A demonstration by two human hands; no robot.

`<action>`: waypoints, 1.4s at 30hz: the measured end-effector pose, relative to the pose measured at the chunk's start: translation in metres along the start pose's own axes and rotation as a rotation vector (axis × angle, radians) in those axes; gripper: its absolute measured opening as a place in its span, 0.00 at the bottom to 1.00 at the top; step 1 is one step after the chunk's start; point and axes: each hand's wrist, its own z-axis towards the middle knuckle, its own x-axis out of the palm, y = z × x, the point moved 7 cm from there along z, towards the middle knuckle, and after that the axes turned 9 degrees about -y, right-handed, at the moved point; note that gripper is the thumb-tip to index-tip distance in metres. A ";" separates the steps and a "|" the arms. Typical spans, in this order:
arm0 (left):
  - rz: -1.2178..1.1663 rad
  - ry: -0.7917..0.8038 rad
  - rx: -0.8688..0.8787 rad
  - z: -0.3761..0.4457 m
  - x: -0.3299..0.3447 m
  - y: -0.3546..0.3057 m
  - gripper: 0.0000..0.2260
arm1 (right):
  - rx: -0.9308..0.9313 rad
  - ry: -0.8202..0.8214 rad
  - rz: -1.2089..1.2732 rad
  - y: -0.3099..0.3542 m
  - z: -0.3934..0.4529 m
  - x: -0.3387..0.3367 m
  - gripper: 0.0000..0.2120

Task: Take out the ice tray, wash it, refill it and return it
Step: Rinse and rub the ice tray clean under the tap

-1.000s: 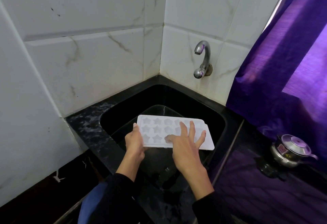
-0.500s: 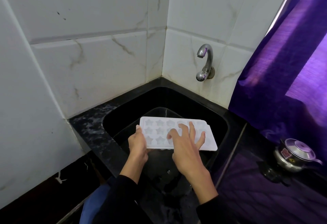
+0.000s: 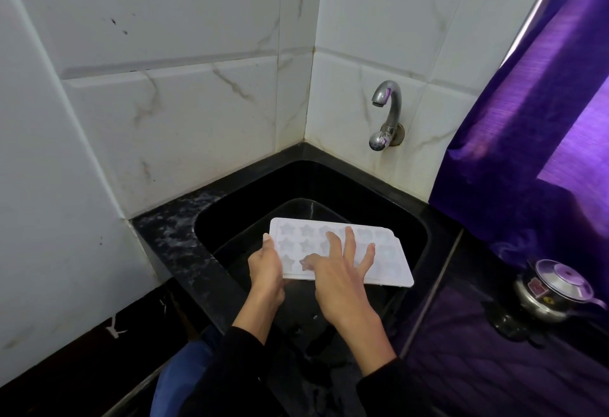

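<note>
The left hand (image 3: 265, 266) grips the ice tray's (image 3: 392, 270) near end; the right hand (image 3: 339, 271) lies flat on top, fingers spread. The tap (image 3: 387, 100) is beyond both, maybe dry.

Sink (image 3: 408, 219) sunk into bench (image 3: 171, 238), in corner where two tiled walls meet. Tap (image 3: 387, 113) on right-hand wall, above sink's far right side. Ice tray (image 3: 389, 265) held over sink basin, lengthwise left to right. Left hand (image 3: 265, 268) at tray's left end; right hand (image 3: 339, 275) on top of tray, near its middle. Curtain (image 3: 527, 120) right of tap. Kettle (image 3: 557, 291) on bench right of sink, below curtain.
</note>
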 end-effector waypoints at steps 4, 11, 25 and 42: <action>0.009 -0.008 0.016 -0.001 0.000 0.000 0.16 | -0.011 0.014 -0.012 0.003 -0.001 0.000 0.24; 0.010 0.002 0.008 -0.002 0.001 -0.001 0.16 | 0.004 -0.019 0.015 -0.001 0.000 0.004 0.27; 0.048 0.030 0.037 -0.008 0.006 0.005 0.19 | -0.096 0.016 0.048 0.011 0.004 0.018 0.27; 0.048 0.025 0.013 0.000 0.004 0.009 0.17 | 0.036 -0.081 0.340 -0.012 0.010 0.011 0.25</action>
